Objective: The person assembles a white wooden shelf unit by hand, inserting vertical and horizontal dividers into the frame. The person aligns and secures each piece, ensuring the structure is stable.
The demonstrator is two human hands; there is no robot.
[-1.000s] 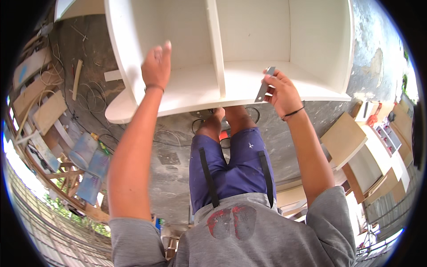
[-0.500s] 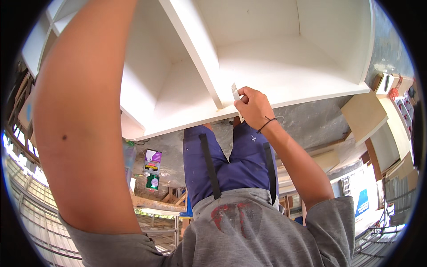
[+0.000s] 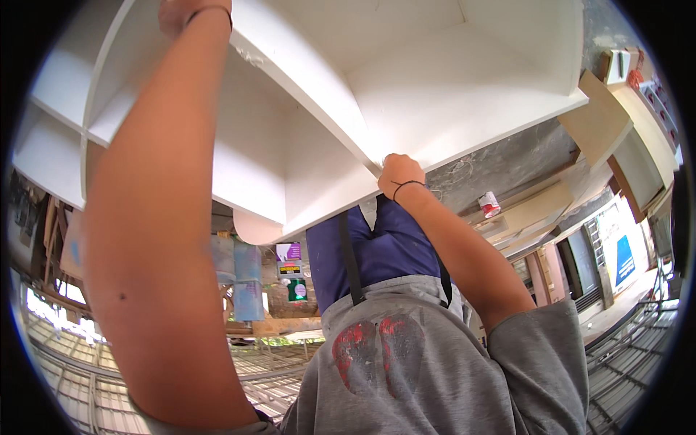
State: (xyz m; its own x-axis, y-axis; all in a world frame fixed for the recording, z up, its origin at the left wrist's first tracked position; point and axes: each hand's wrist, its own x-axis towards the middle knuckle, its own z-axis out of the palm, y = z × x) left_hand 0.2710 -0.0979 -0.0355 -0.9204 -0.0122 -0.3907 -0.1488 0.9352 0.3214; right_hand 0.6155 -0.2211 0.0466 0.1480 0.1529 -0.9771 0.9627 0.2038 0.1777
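My right hand (image 3: 400, 172) is closed at the front lower corner where the divider (image 3: 312, 90) of a white shelf unit (image 3: 464, 94) meets its bottom panel. A thin, pale putty knife showed in this hand a moment ago; now the fist hides nearly all of it. High at the upper left, my left hand (image 3: 175, 16) is partly cut off by the picture's edge, close to the upper part of the divider. Its fingers do not show. A rough white smear (image 3: 250, 56) lies on the divider's front edge.
Beyond the bottom panel, a red and white can (image 3: 489, 204) stands on the grey floor. Purple and green packages (image 3: 288, 252) are left of my legs. Wooden boards (image 3: 594, 119) lean at the right. More white compartments (image 3: 58, 80) extend leftward.
My left hand has come into view at the top. My right hand has turned and moved slightly down against the divider's corner, hiding the putty knife. The view has shifted.
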